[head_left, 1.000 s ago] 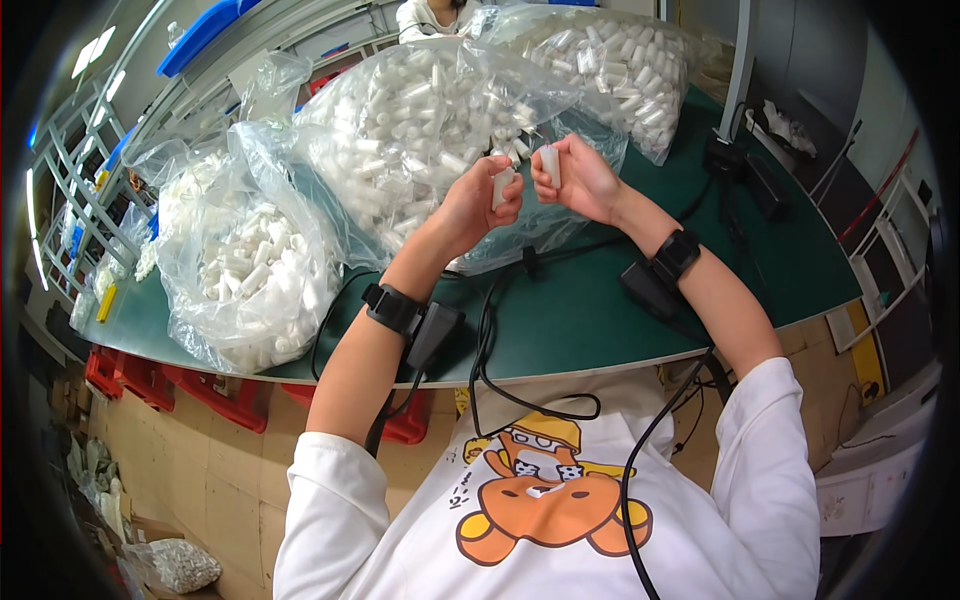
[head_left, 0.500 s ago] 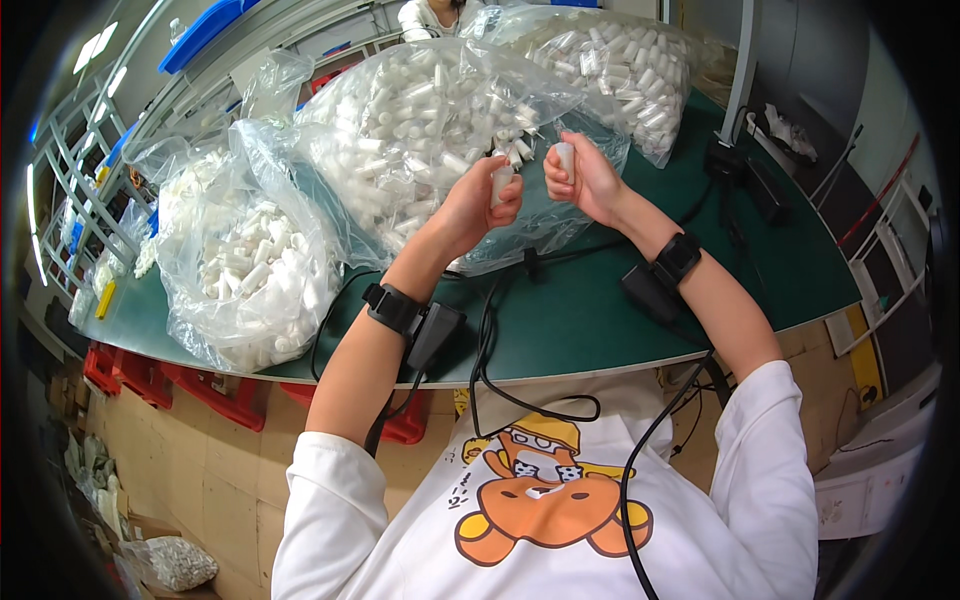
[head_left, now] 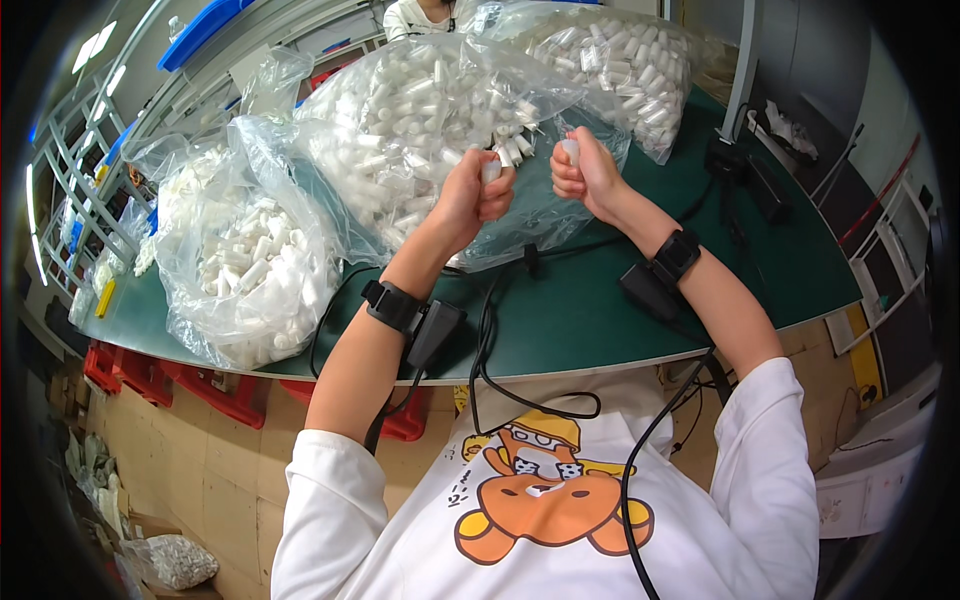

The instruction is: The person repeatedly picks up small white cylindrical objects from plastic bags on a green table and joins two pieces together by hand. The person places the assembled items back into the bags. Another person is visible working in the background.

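Note:
My left hand is closed around a small white plastic cylinder, whose end shows above the curled fingers. Another white cylinder sits in my right hand, its top showing by the thumb. Both hands are raised over the near side of a large clear bag full of similar white pieces. A few loose-looking pieces with thin dark tips lie at the bag's opening, between and behind my hands. The lower parts of both held cylinders are hidden by my fingers.
A smaller open bag of white pieces stands at the left on the green table. Farther back is another full bag. Black cables run across the table's front edge. A person is at the far side.
My hands have moved slightly apart: the left one a little to the left, the right one a little to the right. Both remain closed on the white cylinders.

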Demonstrator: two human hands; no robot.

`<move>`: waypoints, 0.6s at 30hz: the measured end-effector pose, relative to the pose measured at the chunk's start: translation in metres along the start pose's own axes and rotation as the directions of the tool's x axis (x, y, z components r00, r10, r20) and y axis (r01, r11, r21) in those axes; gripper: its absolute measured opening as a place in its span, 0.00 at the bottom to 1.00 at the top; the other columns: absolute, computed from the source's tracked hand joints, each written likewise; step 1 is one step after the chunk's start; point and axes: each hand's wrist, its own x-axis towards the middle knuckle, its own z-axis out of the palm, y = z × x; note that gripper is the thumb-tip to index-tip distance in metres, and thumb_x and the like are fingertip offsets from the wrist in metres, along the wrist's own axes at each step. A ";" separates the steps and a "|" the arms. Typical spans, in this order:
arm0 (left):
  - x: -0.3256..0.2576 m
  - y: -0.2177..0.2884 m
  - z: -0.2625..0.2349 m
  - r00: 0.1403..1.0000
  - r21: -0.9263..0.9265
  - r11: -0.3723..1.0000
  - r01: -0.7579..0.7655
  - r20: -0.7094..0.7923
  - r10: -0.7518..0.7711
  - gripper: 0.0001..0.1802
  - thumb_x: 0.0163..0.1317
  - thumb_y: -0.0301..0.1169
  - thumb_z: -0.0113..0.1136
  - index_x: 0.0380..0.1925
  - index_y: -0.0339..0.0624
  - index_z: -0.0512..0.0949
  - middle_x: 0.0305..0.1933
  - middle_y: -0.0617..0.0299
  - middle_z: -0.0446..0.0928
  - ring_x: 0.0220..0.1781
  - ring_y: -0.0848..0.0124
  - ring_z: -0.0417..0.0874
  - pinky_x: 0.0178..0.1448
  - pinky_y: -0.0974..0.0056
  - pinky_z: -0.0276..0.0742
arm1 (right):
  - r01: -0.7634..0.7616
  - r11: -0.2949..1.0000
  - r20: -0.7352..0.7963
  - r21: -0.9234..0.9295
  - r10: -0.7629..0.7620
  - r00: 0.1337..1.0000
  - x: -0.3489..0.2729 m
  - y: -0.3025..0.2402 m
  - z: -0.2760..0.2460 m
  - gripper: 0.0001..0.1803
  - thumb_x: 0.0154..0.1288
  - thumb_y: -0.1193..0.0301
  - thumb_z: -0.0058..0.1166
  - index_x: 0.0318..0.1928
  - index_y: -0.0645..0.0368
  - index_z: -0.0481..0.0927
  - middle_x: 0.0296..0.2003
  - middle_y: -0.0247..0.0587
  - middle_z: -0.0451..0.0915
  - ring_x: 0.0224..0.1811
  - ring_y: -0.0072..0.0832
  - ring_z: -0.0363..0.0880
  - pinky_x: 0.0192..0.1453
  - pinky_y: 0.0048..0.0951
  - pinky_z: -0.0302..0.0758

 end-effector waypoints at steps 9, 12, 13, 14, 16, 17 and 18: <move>-0.004 0.003 0.007 0.996 0.164 0.986 -0.041 -0.072 0.053 0.13 0.61 0.38 0.51 0.25 0.49 0.60 0.12 0.75 0.52 0.11 0.84 0.49 0.15 0.74 0.41 | 0.015 0.995 0.099 0.099 -0.025 0.995 -0.004 0.000 0.014 0.20 0.62 0.54 0.36 0.19 0.52 0.62 0.13 0.29 0.58 0.14 0.21 0.55 0.20 0.25 0.56; -0.006 0.005 0.016 0.987 0.187 0.982 -0.023 -0.154 0.052 0.13 0.61 0.37 0.52 0.24 0.49 0.60 0.12 0.75 0.52 0.11 0.84 0.49 0.15 0.74 0.41 | 0.093 0.977 0.037 -0.193 -0.088 0.995 -0.008 -0.004 0.010 0.21 0.62 0.58 0.39 0.14 0.50 0.58 0.09 0.27 0.53 0.10 0.19 0.50 0.16 0.23 0.52; -0.007 0.005 0.016 0.982 0.210 0.978 -0.013 -0.180 0.052 0.13 0.61 0.37 0.52 0.24 0.49 0.60 0.12 0.75 0.52 0.11 0.84 0.49 0.14 0.74 0.41 | 0.115 0.944 0.002 -0.310 -0.120 0.993 -0.010 -0.006 0.010 0.22 0.61 0.60 0.41 0.12 0.49 0.56 0.08 0.26 0.52 0.08 0.19 0.48 0.15 0.22 0.50; -0.007 0.004 0.016 0.981 0.205 0.979 -0.010 -0.189 0.050 0.12 0.61 0.36 0.52 0.24 0.49 0.61 0.12 0.75 0.52 0.11 0.84 0.49 0.14 0.74 0.41 | 0.099 0.960 -0.007 -0.261 -0.104 0.995 -0.009 -0.005 0.009 0.22 0.61 0.61 0.41 0.11 0.48 0.54 0.07 0.26 0.50 0.07 0.18 0.46 0.14 0.22 0.49; -0.007 0.002 0.016 0.979 0.196 0.981 -0.006 -0.199 0.046 0.10 0.60 0.34 0.51 0.25 0.49 0.62 0.12 0.76 0.52 0.11 0.84 0.49 0.14 0.73 0.41 | 0.070 0.984 -0.028 -0.161 -0.076 0.997 -0.007 -0.005 0.005 0.24 0.61 0.64 0.41 0.10 0.47 0.50 0.05 0.25 0.47 0.06 0.17 0.42 0.12 0.21 0.45; -0.006 0.002 0.015 0.980 0.185 0.983 -0.002 -0.194 0.038 0.09 0.60 0.33 0.51 0.26 0.49 0.62 0.13 0.76 0.52 0.11 0.84 0.49 0.14 0.73 0.41 | 0.044 0.990 -0.020 -0.132 -0.047 0.999 -0.007 -0.004 0.002 0.24 0.61 0.64 0.41 0.10 0.47 0.49 0.05 0.25 0.48 0.06 0.17 0.43 0.12 0.22 0.45; -0.006 0.001 0.012 0.981 0.174 0.985 0.003 -0.193 0.031 0.07 0.59 0.32 0.51 0.26 0.49 0.63 0.13 0.76 0.52 0.11 0.84 0.49 0.14 0.73 0.40 | 0.016 0.995 -0.008 -0.101 -0.017 1.000 -0.006 -0.003 0.000 0.24 0.61 0.64 0.40 0.10 0.47 0.49 0.05 0.26 0.49 0.06 0.18 0.43 0.12 0.22 0.45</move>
